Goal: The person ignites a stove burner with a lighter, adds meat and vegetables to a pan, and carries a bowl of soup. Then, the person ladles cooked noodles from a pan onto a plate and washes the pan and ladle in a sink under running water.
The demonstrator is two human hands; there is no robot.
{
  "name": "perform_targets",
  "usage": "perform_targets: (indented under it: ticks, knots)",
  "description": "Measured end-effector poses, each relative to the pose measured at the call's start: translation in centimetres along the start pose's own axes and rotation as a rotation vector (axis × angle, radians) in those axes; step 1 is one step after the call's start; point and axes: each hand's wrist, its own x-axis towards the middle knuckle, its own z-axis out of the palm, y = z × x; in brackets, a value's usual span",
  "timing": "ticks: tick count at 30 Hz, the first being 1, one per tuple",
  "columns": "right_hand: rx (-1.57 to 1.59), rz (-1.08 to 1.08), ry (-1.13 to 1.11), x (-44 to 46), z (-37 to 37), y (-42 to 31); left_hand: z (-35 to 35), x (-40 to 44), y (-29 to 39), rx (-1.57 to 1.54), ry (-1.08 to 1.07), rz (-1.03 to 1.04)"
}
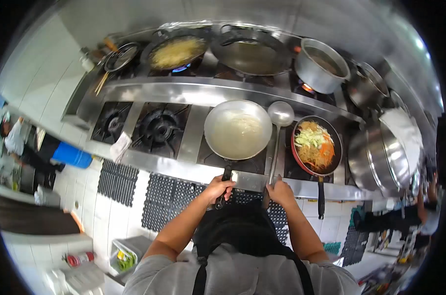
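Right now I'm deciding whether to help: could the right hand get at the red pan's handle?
Probably yes, though the right hand would first have to release the ladle; the handle of the red pan juts past the stove edge, with nothing visible between.

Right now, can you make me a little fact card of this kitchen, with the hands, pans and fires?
Left hand: around the handle of the silver pan
Right hand: on the long handle of the ladle
In silver pan: something pale
Red pan: beside the ladle, holding shredded food, pale, orange and brownish
Blue flame: below the back wok of yellow food
Orange glow: under the tall pot
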Motion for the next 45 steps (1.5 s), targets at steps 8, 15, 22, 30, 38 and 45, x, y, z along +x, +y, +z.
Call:
perform_targets:
  ticks: [8,15,22,30,38,45]
  knots:
    - [0.376,-0.694,-0.712,-4.9,-6.7,-3.5,-0.8,-12.9,-7.9,-0.298,0.754,0.355]
    - [0.327,-0.755,-1.399,-4.6,-4.1,-3.0,12.6,-40.6,-20.1,0.078,2.010,0.483]
    - [-0.232,-1.231,-1.322,-8.1,-1.6,-7.6,36.5,-55.8,-25.4,0.708,3.032,-0.137]
    - [-0.477,-1.687,-1.274,-19.8,0.3,-7.6,52.1,-65.7,-42.7,0.348,2.658,-1.723]
    - [-0.407,-1.578,-1.413,-24.8,0.4,-4.3,50.8,-61.6,-45.9,1.536,2.936,-1.142]
    - [0.308,-1.494,-1.277,-22.8,-0.8,-4.4,29.1,-32.2,-26.2,0.110,1.834,0.841]
